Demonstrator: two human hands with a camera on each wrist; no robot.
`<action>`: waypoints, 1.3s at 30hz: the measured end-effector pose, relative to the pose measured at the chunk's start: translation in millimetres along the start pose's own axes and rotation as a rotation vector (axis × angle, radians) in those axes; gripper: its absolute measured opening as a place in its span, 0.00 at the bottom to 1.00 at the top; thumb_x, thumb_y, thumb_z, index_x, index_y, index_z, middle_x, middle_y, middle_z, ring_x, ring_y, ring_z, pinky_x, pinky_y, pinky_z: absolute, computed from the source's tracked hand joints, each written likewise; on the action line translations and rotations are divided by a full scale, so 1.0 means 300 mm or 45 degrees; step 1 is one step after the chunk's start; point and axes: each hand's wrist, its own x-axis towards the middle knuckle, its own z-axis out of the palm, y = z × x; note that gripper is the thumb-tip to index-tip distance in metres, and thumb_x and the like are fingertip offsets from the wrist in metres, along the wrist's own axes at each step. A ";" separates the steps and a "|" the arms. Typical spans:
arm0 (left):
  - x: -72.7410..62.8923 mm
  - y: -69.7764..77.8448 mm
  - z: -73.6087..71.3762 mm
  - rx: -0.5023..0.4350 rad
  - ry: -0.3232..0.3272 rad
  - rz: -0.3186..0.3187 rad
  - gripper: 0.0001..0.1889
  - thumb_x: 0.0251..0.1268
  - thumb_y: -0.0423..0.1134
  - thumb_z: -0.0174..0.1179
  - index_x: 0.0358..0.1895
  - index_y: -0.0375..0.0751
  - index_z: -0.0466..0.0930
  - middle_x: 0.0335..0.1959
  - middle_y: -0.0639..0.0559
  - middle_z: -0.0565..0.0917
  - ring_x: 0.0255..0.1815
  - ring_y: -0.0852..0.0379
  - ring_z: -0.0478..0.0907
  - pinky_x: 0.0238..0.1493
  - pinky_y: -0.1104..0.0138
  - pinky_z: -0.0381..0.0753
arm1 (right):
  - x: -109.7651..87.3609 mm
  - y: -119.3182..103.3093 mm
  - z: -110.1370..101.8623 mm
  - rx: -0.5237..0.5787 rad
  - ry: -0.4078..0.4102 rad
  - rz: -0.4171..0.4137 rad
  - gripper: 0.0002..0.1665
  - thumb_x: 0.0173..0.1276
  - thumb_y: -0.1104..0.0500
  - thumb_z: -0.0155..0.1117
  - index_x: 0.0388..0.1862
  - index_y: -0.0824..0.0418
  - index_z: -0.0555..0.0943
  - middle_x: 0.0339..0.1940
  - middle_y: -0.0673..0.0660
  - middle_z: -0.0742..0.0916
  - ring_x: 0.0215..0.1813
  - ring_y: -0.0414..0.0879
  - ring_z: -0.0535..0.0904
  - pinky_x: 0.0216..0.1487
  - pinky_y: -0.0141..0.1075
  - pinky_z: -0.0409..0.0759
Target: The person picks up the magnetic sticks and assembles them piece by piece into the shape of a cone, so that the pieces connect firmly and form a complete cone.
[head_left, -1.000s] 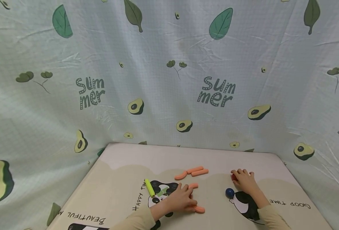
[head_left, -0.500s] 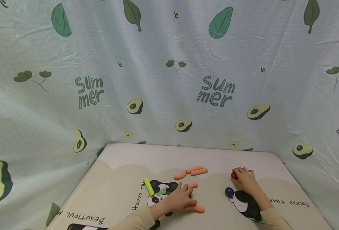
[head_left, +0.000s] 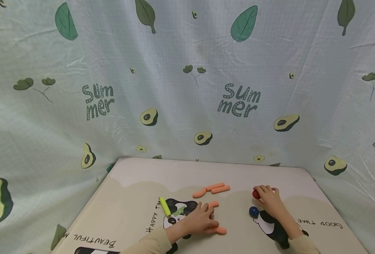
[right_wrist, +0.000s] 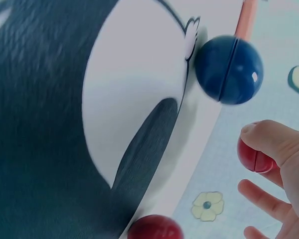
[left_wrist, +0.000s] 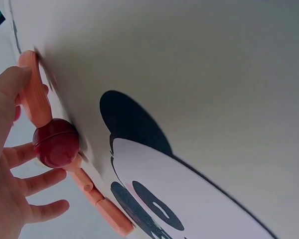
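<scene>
My right hand [head_left: 272,204] pinches a small red ball [right_wrist: 254,155] between thumb and fingers above the table. Beside it on the table sits a seamed blue ball [right_wrist: 230,69]. Another red ball [right_wrist: 155,230] shows at the bottom of the right wrist view. My left hand [head_left: 201,219] rests over a row of parts, fingers spread and fairly straight. Its thumb touches a ridged orange stick [left_wrist: 36,94], whose end meets a glossy dark red ball [left_wrist: 57,143] by the fingers. A second orange stick [left_wrist: 81,179] extends from the ball's other side. In the head view the hand hides this ball.
Several orange sticks [head_left: 220,189] lie beyond my left hand. A yellow-green stick [head_left: 165,207] lies to its left. The pale table mat [head_left: 136,183] carries panda drawings and lettering. A leaf-and-avocado-print curtain [head_left: 174,91] hangs behind and at both sides.
My right hand has shifted slightly left with the red ball, which now shows more clearly at its fingertips. The left hand stays in place. The head view has drifted a little.
</scene>
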 end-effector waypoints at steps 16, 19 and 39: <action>0.001 0.002 -0.006 -0.006 -0.016 -0.002 0.07 0.62 0.55 0.48 0.32 0.65 0.75 0.36 0.58 0.75 0.35 0.60 0.63 0.42 0.59 0.72 | -0.028 -0.079 -0.012 0.023 0.066 -0.080 0.27 0.41 0.60 0.73 0.44 0.60 0.75 0.40 0.55 0.81 0.40 0.51 0.75 0.42 0.55 0.68; 0.001 0.001 -0.010 -0.013 -0.031 -0.007 0.06 0.62 0.54 0.49 0.33 0.65 0.76 0.37 0.58 0.75 0.36 0.60 0.63 0.43 0.58 0.72 | -0.031 -0.090 -0.001 0.024 0.083 -0.103 0.27 0.41 0.60 0.73 0.43 0.59 0.76 0.39 0.54 0.81 0.40 0.51 0.75 0.42 0.55 0.68; -0.001 -0.003 -0.006 -0.032 -0.046 -0.020 0.09 0.62 0.56 0.46 0.32 0.65 0.75 0.38 0.58 0.74 0.34 0.60 0.62 0.40 0.61 0.68 | -0.040 -0.177 0.014 0.087 0.104 -0.165 0.25 0.39 0.58 0.74 0.37 0.56 0.74 0.34 0.50 0.80 0.38 0.46 0.74 0.42 0.51 0.69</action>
